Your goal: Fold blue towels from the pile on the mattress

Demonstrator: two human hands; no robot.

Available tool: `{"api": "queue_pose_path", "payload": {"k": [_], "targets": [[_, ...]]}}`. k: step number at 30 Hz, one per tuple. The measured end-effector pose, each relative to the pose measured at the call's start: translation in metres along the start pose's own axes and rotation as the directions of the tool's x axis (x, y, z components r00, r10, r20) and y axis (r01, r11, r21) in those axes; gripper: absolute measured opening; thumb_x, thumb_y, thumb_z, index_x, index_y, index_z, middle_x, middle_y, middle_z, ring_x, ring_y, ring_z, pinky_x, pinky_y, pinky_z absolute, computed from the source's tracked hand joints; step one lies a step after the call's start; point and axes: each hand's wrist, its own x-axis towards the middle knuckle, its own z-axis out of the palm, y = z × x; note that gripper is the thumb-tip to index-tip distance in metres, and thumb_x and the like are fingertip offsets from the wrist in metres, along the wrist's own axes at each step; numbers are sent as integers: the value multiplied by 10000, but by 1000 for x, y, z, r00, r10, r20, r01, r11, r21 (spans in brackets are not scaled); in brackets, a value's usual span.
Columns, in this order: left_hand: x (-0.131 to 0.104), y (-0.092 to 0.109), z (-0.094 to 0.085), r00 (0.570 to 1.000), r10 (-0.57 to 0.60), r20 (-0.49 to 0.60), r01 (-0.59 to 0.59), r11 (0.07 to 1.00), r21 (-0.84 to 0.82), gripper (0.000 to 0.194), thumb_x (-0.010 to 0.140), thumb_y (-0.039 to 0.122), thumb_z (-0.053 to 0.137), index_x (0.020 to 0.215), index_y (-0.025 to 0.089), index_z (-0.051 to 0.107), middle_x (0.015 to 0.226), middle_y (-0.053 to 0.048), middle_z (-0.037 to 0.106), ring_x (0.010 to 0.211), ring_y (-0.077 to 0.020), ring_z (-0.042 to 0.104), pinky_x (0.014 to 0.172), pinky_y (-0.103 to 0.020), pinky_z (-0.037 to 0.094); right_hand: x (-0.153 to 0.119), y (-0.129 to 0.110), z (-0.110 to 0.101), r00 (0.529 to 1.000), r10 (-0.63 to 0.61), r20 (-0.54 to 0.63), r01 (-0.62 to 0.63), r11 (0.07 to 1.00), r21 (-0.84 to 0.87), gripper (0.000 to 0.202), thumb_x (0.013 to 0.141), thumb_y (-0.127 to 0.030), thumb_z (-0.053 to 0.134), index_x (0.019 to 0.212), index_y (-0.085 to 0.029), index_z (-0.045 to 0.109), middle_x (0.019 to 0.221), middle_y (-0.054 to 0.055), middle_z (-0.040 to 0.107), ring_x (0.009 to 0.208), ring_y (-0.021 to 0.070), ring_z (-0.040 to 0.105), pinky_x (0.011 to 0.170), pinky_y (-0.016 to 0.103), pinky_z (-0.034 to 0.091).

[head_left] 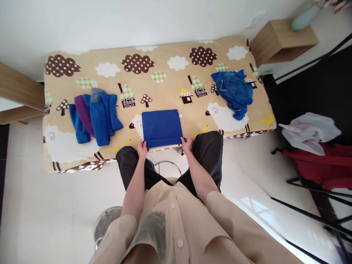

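A blue cloth (161, 125) lies flat on the patterned bed cover (170, 86), its near edge folded over in a narrow strip. My left hand (142, 149) pinches the near left corner of this strip. At the near right corner, my right hand (187, 144) grips the same cloth between thumb and fingers. Several rolled cloths, blue, purple and grey (100, 117), are grouped to the left. A crumpled pile of blue cloth (234, 91) rests on the right part of the cover.
A wooden box shelf (283, 42) with a pale vase (306, 18) stands at the back right. Wooden furniture (20, 88) is at the left. A white plastic bag (312, 130) lies over red fabric (324, 161) on the right. A round stool (106, 223) is at lower left.
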Motion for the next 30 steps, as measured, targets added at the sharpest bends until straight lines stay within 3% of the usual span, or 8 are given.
{"api": "queue_pose_path", "payload": {"k": [6,13,19,25,30], "targets": [[1,-7,1,998,-67,14,67,997,-31,133,881,236,630,953,155,707,890,-113,743,943,-262,728,995,-417,517,-1,5,2,999,32,2,-32,999,43,233,731,-344,752,847,-144,723,898,134,785,874,269,738,917,441,584],[3,-14,4,994,-94,63,100,990,-102,150,871,247,666,982,153,700,936,-112,744,971,-249,735,978,-401,549,-3,8,2,995,66,70,-75,989,131,219,684,-172,683,895,-150,736,926,100,789,928,240,748,947,426,586],[-3,-14,7,987,-94,132,117,976,-184,230,817,107,670,1044,122,702,1027,-137,758,982,-231,747,967,-377,577,-4,7,1,999,23,48,-29,992,125,149,732,-191,675,860,-140,732,931,126,784,938,256,746,970,441,573],[-2,-14,5,990,-120,74,131,978,-160,172,839,149,662,995,115,725,1009,-157,759,1008,-277,744,1008,-448,559,-4,0,-1,999,40,12,-41,995,88,160,761,-199,676,887,-124,741,979,153,778,952,263,734,973,423,561],[-3,-11,7,990,-137,27,139,980,-141,205,857,183,669,1036,101,726,1032,-170,755,1004,-265,739,1001,-424,562,-1,3,1,999,32,-17,-31,998,55,201,767,-247,703,920,-125,746,966,146,782,909,261,736,952,425,569]]}}
